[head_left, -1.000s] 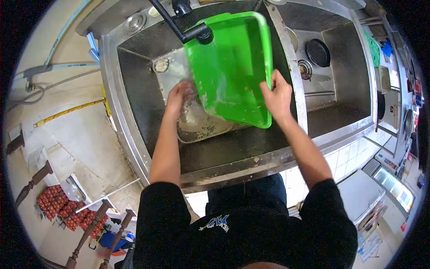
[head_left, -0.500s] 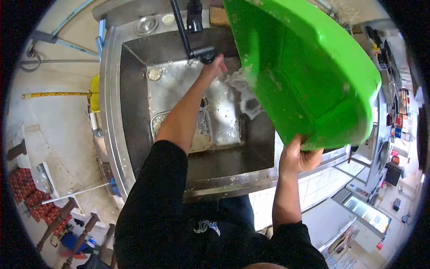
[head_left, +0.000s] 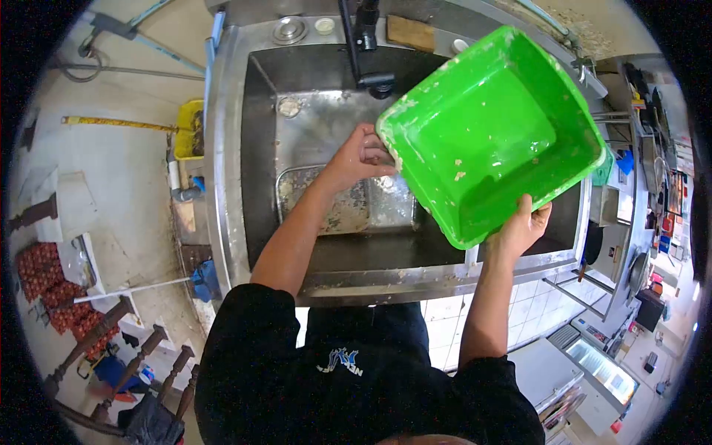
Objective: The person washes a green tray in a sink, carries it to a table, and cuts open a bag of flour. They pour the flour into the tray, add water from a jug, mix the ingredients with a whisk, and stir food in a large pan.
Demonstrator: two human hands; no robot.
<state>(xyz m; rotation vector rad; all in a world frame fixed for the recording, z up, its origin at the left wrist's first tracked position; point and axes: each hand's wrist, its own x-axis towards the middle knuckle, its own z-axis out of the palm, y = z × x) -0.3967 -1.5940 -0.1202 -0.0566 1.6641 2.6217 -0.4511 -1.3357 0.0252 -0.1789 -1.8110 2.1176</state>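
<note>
Our right hand grips the green plastic tub over the sink, probably so it drips there; whether our left hand grasps it, we cannot tell.

The tub looks like smooth, glossy plastic, with rough, crusty flecks stuck to it. The sink is metal, its walls dull and its floor shiny with wet. The tap has a satiny black finish. The board looks like wood; the shirt is matt cloth.
</note>
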